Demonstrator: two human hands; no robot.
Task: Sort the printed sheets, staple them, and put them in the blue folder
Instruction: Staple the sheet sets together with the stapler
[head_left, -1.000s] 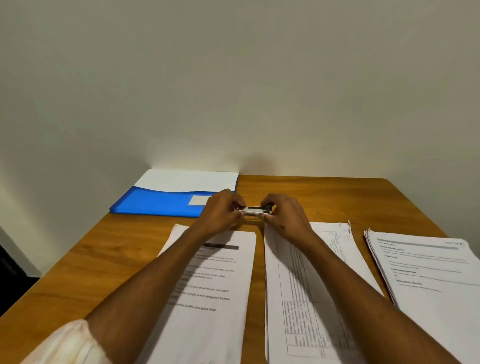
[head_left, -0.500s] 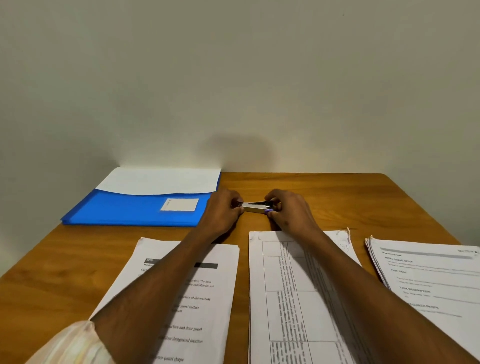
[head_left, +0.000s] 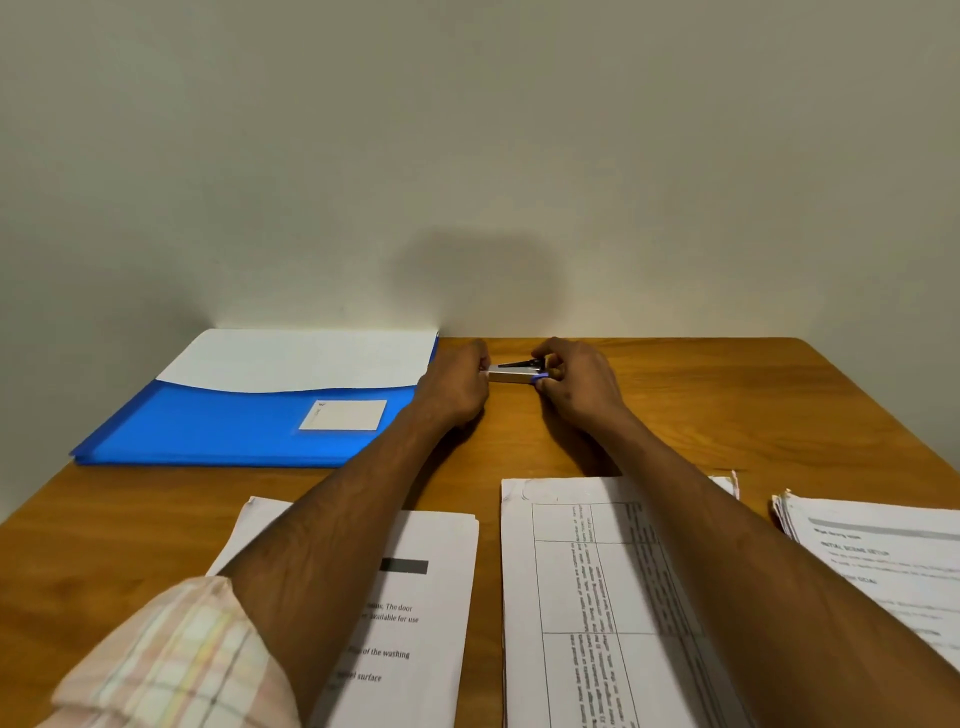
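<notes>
Across the lower half of the frame: wooden table (head_left: 779, 415) against a plain wall (head_left: 467, 130). Blue folder (head_left: 218, 431) lies flat at centre left, touching the wall edge, white sheet (head_left: 306, 358) sticking out of its top, small label (head_left: 343, 414) on the front. Three paper stacks along the bottom: text stack (head_left: 426, 623) lower centre under the left forearm, table-grid stack (head_left: 582, 597) just right of it under the right forearm, third stack (head_left: 883, 561) at the lower right edge, apart from the others. Plaid sleeve (head_left: 171, 665) at bottom left. Left hand (head_left: 457, 384) and right hand (head_left: 576, 387) meet at frame centre near the table's far edge, both with fingers curled, each gripping one end of a small stapler (head_left: 514, 371), silver body, black top part raised. Stapler is just right of the folder; can't tell if it touches the table.
</notes>
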